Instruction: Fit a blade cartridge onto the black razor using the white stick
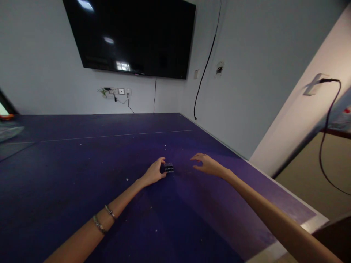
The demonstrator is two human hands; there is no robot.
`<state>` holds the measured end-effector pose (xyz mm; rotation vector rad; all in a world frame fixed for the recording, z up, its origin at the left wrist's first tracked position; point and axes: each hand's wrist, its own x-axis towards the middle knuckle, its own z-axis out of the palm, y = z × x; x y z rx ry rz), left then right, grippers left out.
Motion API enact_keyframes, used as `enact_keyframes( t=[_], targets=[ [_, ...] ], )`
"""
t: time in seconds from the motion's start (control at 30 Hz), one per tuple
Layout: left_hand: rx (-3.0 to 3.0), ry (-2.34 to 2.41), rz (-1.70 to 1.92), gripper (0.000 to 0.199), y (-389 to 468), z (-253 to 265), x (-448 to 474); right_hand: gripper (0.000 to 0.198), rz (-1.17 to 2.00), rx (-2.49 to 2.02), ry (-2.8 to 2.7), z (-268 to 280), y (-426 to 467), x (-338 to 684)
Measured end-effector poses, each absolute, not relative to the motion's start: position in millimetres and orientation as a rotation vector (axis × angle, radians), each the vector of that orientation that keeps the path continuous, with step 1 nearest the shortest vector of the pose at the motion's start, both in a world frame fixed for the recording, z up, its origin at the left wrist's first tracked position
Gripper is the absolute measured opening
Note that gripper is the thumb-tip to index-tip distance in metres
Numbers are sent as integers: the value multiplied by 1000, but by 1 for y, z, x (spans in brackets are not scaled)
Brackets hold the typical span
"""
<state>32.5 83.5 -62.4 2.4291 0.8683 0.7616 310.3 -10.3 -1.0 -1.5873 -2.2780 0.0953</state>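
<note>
Pale walls (pixel 238 98) rise behind a broad, dark blue-purple tabletop (pixel 76 182), which has a thin light line running across its far part. A large black television (pixel 137 40) hangs on the far wall above the table, with bright reflections on its screen. Over the tabletop reach 2 bare arms. The right hand (pixel 207 164) is held with fingers bent and parted, gripping nothing, to the right of the left hand (pixel 153 173) and well apart from it. A black cable (pixel 207 60) hangs down the right-hand wall, and a row of sockets (pixel 117 91) sits below the screen. The left wrist wears 2 bracelets (pixel 99 225). Near the middle of the tabletop is a small dark piece (pixel 169 167), its left end between the left thumb and fingers; whether they press on it I cannot tell. White specks (pixel 127 179) lie scattered around.
</note>
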Motion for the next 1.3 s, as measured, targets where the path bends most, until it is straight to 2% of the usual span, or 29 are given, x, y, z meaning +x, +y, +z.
enact_keyframes(
  t=[0.17,0.4,0.63,0.97,1.3],
  targets=[
    [2397,768,834,60,55,-53,49,69,171,-1456,-2439,0,-12,271],
    [2370,711,838,57,35,-45,59,42,119,-1506,-2463,7,-19,253],
    [2308,741,789,72,33,-47,56,49,244,-1478,-2404,9,-15,293],
    [2323,963,802,52,57,-57,8,60,310,-1978,-2154,-2,-1,454],
    [2356,990,768,48,54,-54,-1,59,332,-2151,-2163,-34,18,482]
  ],
)
